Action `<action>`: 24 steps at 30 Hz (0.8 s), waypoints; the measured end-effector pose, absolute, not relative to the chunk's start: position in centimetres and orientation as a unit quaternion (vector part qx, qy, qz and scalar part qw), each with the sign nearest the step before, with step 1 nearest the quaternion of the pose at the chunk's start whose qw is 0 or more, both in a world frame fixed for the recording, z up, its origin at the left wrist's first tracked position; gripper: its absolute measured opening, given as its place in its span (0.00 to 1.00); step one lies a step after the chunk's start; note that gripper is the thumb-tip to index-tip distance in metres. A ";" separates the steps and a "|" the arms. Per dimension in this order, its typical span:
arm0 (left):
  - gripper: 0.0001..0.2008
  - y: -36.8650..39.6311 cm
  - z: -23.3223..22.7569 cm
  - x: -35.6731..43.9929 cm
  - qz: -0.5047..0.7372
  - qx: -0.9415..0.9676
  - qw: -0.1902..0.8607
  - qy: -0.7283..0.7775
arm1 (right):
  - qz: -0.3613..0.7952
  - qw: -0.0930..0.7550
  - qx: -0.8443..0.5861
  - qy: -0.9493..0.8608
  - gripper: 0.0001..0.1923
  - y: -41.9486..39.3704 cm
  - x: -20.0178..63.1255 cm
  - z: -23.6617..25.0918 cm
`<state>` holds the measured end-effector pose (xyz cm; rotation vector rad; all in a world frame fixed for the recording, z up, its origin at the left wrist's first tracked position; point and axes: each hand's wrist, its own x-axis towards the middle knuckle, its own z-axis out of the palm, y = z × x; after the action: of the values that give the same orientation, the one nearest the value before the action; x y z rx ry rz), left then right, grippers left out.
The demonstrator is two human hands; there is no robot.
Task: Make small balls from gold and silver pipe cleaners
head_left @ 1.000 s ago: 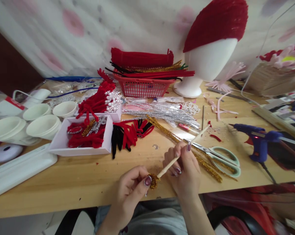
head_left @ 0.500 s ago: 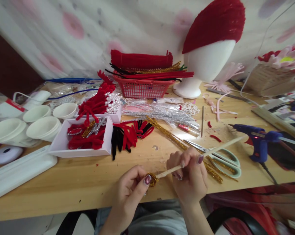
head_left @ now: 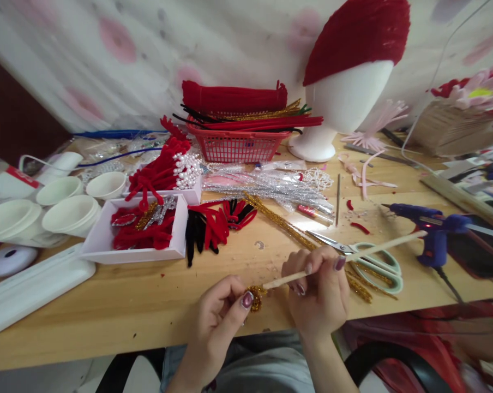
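My left hand (head_left: 220, 316) pinches a small coil of gold glitter pipe cleaner (head_left: 255, 298) between thumb and fingers, just above the near edge of the wooden table (head_left: 119, 305). My right hand (head_left: 320, 289) grips a pale wooden stick (head_left: 365, 252) near its left end. The stick's tip sits at the gold coil and its other end points right, over the mint-handled scissors (head_left: 371, 261). Long gold pipe cleaners (head_left: 287, 226) lie on the table behind my right hand.
A white tray of red, gold and silver pieces (head_left: 142, 229), loose red and black pipe cleaners (head_left: 214, 224), white bowls (head_left: 72, 210), a red basket (head_left: 238, 144), a white foam head with red cap (head_left: 344, 93) and a blue glue gun (head_left: 428, 229) crowd the table.
The stick has swung down towards level, its far end moving right over the scissors. My right hand shifted slightly right; the stick's tip has slid back out to the coil's edge.
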<state>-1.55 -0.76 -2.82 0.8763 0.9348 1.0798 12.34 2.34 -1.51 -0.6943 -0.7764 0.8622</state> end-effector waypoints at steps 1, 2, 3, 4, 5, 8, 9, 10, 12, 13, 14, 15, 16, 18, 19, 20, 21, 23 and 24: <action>0.21 -0.8 -2.8 -1.6 0.479 0.391 0.668 0.415 | 0.415 0.773 -0.317 -0.360 0.19 2.4 12.4 -1.5; 0.21 -0.8 -2.8 -1.6 0.479 0.394 0.666 0.415 | 0.428 0.767 -0.313 -0.361 0.19 2.4 12.5 -1.5; 0.21 -0.8 -2.7 -1.6 0.478 0.395 0.665 0.416 | 0.439 0.763 -0.310 -0.360 0.19 2.4 12.5 -1.5; 0.21 -0.7 -2.7 -1.6 0.477 0.396 0.666 0.416 | 0.446 0.761 -0.307 -0.358 0.19 2.4 12.6 -1.5; 0.20 -0.7 -2.7 -1.6 0.477 0.396 0.666 0.415 | 0.454 0.759 -0.305 -0.354 0.19 2.4 12.6 -1.5; 0.20 -0.7 -2.7 -1.6 0.472 0.393 0.670 0.417 | 0.475 0.755 -0.299 -0.340 0.19 2.4 12.6 -1.4; 0.20 -0.7 -2.7 -1.6 0.471 0.392 0.671 0.418 | 0.481 0.752 -0.298 -0.338 0.19 2.4 12.6 -1.3; 0.20 -0.7 -2.7 -1.6 0.471 0.391 0.671 0.419 | 0.486 0.750 -0.297 -0.337 0.19 2.4 12.6 -1.3; 0.20 -0.8 -2.6 -1.5 0.473 0.388 0.668 0.423 | 0.490 0.747 -0.297 -0.338 0.19 2.4 12.6 -1.3; 0.20 -0.8 -2.6 -1.5 0.476 0.387 0.666 0.423 | 0.492 0.745 -0.297 -0.339 0.19 2.4 12.6 -1.3; 0.20 -0.8 -2.6 -1.4 0.479 0.387 0.664 0.424 | 0.492 0.744 -0.297 -0.341 0.19 2.4 12.6 -1.3; 0.20 -0.8 -2.6 -1.4 0.481 0.385 0.662 0.426 | 0.491 0.743 -0.296 -0.344 0.19 2.4 12.6 -1.3; 0.20 -0.8 -2.6 -1.4 0.484 0.384 0.660 0.428 | 0.488 0.743 -0.295 -0.349 0.20 2.4 12.6 -1.4; 0.20 -0.8 -2.5 -1.3 0.490 0.381 0.653 0.434 | 0.476 0.746 -0.295 -0.361 0.20 2.3 12.6 -1.5; 0.20 -0.8 -2.5 -1.3 0.492 0.379 0.649 0.440 | 0.469 0.748 -0.295 -0.366 0.19 2.2 12.6 -1.5; 0.20 -0.7 -2.4 -1.2 0.495 0.376 0.645 0.445 | 0.462 0.749 -0.298 -0.371 0.19 2.2 12.6 -1.6; 0.20 -0.7 -2.3 -1.1 0.497 0.373 0.641 0.451 | 0.455 0.750 -0.300 -0.374 0.19 2.2 12.5 -1.6; 0.21 -0.7 -2.2 -1.0 0.504 0.360 0.637 0.458 | 0.440 0.754 -0.306 -0.379 0.18 2.1 12.4 -1.6; 0.21 -0.7 -2.2 -0.9 0.508 0.353 0.637 0.460 | 0.433 0.757 -0.308 -0.381 0.18 2.1 12.3 -1.6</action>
<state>-0.92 -0.66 -2.18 0.8066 1.0516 1.1600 12.35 2.06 -1.63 -0.6724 -0.8297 0.9436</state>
